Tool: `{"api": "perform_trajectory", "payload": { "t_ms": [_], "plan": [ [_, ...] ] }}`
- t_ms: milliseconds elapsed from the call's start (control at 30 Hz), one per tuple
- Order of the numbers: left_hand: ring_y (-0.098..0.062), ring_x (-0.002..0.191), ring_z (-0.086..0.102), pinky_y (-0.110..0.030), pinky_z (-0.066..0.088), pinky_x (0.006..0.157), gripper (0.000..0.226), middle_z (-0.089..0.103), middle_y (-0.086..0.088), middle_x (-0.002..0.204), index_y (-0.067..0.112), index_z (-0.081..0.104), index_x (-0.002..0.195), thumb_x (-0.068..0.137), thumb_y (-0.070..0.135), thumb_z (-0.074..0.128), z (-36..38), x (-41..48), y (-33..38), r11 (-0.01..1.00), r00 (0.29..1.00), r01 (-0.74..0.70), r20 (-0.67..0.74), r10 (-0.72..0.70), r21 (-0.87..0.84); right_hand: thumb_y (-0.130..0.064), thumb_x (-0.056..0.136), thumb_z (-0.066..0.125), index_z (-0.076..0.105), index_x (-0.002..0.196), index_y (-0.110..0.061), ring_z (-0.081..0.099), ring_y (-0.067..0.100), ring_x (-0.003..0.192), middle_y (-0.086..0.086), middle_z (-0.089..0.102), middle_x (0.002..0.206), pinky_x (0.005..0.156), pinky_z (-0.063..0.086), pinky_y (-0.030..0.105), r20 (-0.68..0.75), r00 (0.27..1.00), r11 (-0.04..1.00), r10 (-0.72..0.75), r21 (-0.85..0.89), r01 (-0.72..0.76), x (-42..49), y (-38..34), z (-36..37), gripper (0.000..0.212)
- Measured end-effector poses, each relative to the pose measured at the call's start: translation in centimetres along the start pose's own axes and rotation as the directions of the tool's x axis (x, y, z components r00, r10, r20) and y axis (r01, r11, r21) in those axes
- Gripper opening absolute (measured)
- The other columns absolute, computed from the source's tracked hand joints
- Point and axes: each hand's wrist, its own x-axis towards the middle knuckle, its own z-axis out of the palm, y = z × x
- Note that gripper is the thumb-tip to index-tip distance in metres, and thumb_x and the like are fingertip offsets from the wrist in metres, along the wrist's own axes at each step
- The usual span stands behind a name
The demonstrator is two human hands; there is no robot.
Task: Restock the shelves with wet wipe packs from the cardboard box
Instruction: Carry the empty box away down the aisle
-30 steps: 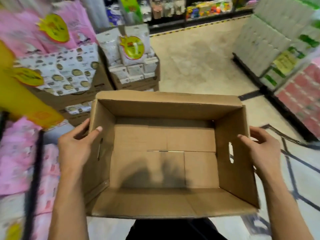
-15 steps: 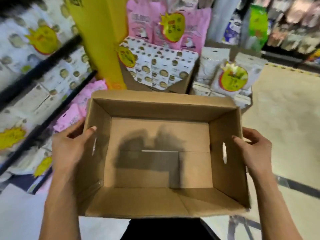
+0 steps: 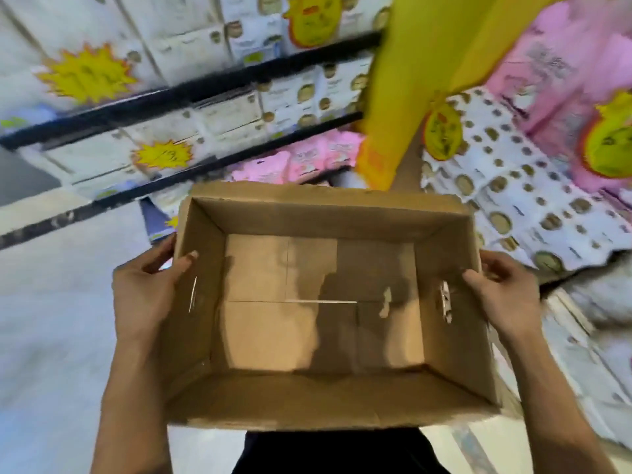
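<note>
The cardboard box [image 3: 307,395] is held in the air at waist height in front of the person, open side up, and its floor is bare: no wet wipe pack shows inside, only shadow and the seam of the bottom flaps. The left hand [image 3: 147,295] has its grip pinching the left wall, thumb hooked over the rim on the inside and fingers behind the cardboard. The right hand [image 3: 506,295] pinches the right wall the same way, thumb just beside the handle slot [image 3: 444,302].

Past the far rim, the shelves [image 3: 191,90] run up to the left with rows of white packs [image 3: 225,114] and, lower, pink packs [image 3: 307,155]. All are too blurred to read. A yellow pillar [image 3: 403,80] stands just beyond the box's far wall, and a display stack [image 3: 513,193] of spotted white packs lies close to its right side. Pale floor [image 3: 51,319] shows at the left.

With the box empty, the restocking looks done or in need of fresh stock. The risks lie in the carrying. Both grips sit high on thin walls, so the cardboard could bow and slip out. The far corner could also clip the pillar or knock packs off the display stack if the box swings wide.
</note>
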Motion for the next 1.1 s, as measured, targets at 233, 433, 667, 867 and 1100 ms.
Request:
{"api": "perform_trajectory", "payload": {
  "t_ms": [233, 433, 667, 867, 1100],
  "plan": [
    [-0.005, 0.094, 0.073, -0.042, 0.058, 0.093, 0.040, 0.076, 0.013, 0.107, 0.033, 0.073, 0.120, 0.081, 0.026, 0.073, 1.4, -1.1, -3.8, 0.981, 0.947, 0.184, -0.256, -0.194, -0.063, -0.040, 0.075, 0.073, 0.071, 0.123, -0.010, 0.067, 0.022, 0.104, 0.005, 0.073, 0.112, 0.086, 0.055, 0.033, 0.262, 0.933, 0.961, -0.245, -0.060, 0.269, 11.3, -5.2, 5.8, 0.057],
    [0.000, 0.086, 0.073, -0.038, 0.060, 0.087, 0.045, 0.074, 0.009, 0.117, 0.029, 0.069, 0.128, 0.084, 0.027, 0.074, 4.1, 2.1, -12.3, 0.932, 0.900, 0.353, -0.245, -0.361, -0.080, -0.032, 0.071, 0.076, 0.073, 0.122, -0.015, 0.069, 0.019, 0.106, 0.002, 0.076, 0.111, 0.092, 0.056, 0.041, 0.382, 0.913, 0.972, -0.145, -0.117, 0.203, 17.1, -3.5, 16.1, 0.054],
    [-0.008, 0.082, 0.075, -0.028, 0.062, 0.069, 0.049, 0.073, 0.024, 0.099, 0.047, 0.066, 0.107, 0.085, 0.004, 0.068, 5.6, 12.5, -22.2, 0.925, 0.927, 0.374, -0.057, -0.371, 0.060, -0.031, 0.073, 0.086, 0.073, 0.101, -0.033, 0.070, 0.025, 0.106, 0.003, 0.074, 0.106, 0.095, 0.057, 0.049, 0.541, 0.841, 0.969, -0.033, -0.189, 0.160, 22.3, 2.3, 29.0, 0.031],
    [-0.026, 0.094, 0.073, -0.042, 0.060, 0.085, 0.054, 0.070, -0.002, 0.120, 0.022, 0.062, 0.127, 0.074, 0.022, 0.077, 10.4, 19.6, -35.8, 0.856, 0.881, 0.471, -0.149, -0.448, 0.213, -0.012, 0.081, 0.083, 0.066, 0.116, -0.028, 0.070, 0.020, 0.105, -0.005, 0.072, 0.115, 0.081, 0.058, 0.039, 0.661, 0.729, 0.973, 0.178, -0.231, -0.028, 26.4, 11.9, 40.4, 0.043],
    [-0.030, 0.103, 0.070, -0.048, 0.057, 0.092, 0.051, 0.070, -0.004, 0.123, 0.024, 0.059, 0.129, 0.080, 0.026, 0.069, 20.2, 25.9, -53.0, 0.761, 0.847, 0.531, -0.191, -0.497, 0.374, -0.005, 0.086, 0.077, 0.069, 0.109, -0.027, 0.069, 0.028, 0.110, 0.001, 0.073, 0.114, 0.091, 0.058, 0.048, 0.658, 0.696, 0.951, 0.289, -0.279, -0.131, 32.2, 26.2, 55.6, 0.033]
  ]
}}
